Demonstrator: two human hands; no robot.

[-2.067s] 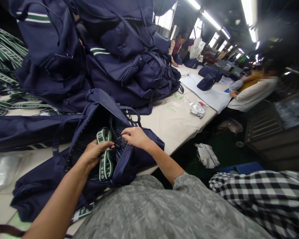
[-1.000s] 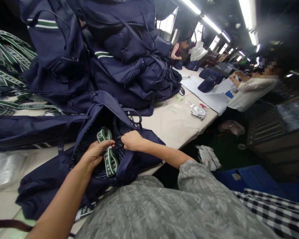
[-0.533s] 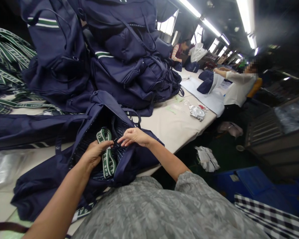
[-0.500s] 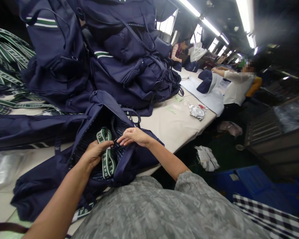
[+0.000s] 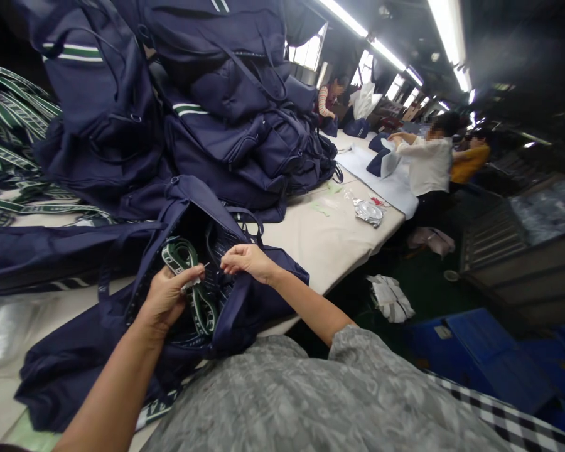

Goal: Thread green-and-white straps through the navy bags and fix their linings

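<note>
A navy bag (image 5: 75, 364) lies open on the table in front of me. Over its opening, my left hand (image 5: 169, 295) is closed on a folded green and white lettered strap (image 5: 202, 307), pinching it near the middle between thumb and fingers. A small thin pale piece sticks out by the left thumb tip. Just to the right, my right hand (image 5: 247, 260) is closed with its fingertips pressed together; anything between them is too small to make out. The two hands are apart.
Navy bags (image 5: 230, 125) are piled behind. Many green and white straps (image 5: 9, 125) lie at the left, above clear plastic (image 5: 2, 326). A silver roll (image 5: 370, 212) sits near the table's right edge (image 5: 381, 235). Several people work farther along.
The left hand has shifted slightly left with the strap, whose top loop has tilted and opened. The right hand's fingers have drawn together, and the gap between the hands is wider.
</note>
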